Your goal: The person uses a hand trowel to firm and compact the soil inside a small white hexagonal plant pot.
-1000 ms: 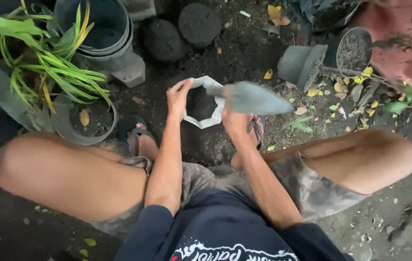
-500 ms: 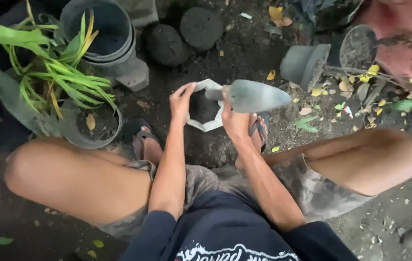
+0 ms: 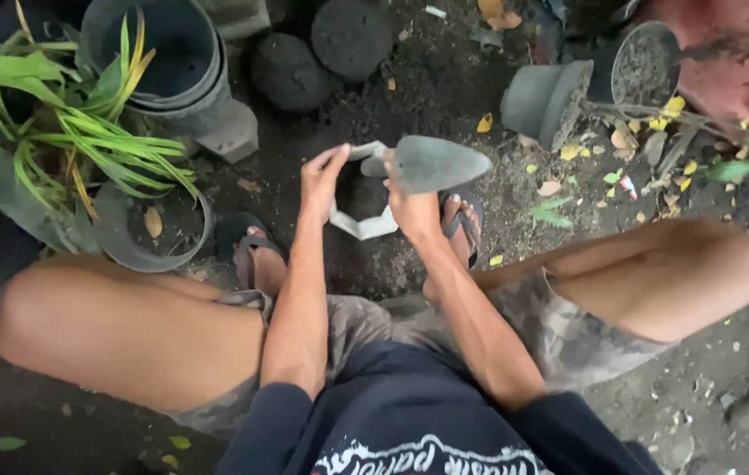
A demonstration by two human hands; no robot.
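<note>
At frame centre a pale planting bag (image 3: 359, 224) is pinched open by the left hand (image 3: 322, 180) — a trowel (image 3: 434, 164) is gripped in the right hand (image 3: 410, 207); grey pots (image 3: 172, 62) are stacked upper left.

Counts, head view:
- Hands: two, left hand (image 3: 322, 180), right hand (image 3: 410, 211).
- Trowel (image 3: 436, 163): one.
- White planting bag (image 3: 364, 224): one.
- Sandals: two, left sandal (image 3: 243, 236), right sandal (image 3: 465, 222).
- Stacked grey pots (image 3: 177, 53): one stack, exact number unclear.
- Tipped grey pots: two, near pot (image 3: 543, 101), far pot (image 3: 643, 70).
- Round soil blocks: two, left block (image 3: 287, 72), right block (image 3: 350, 37).
- Leafy plant (image 3: 76, 141): one.
</note>
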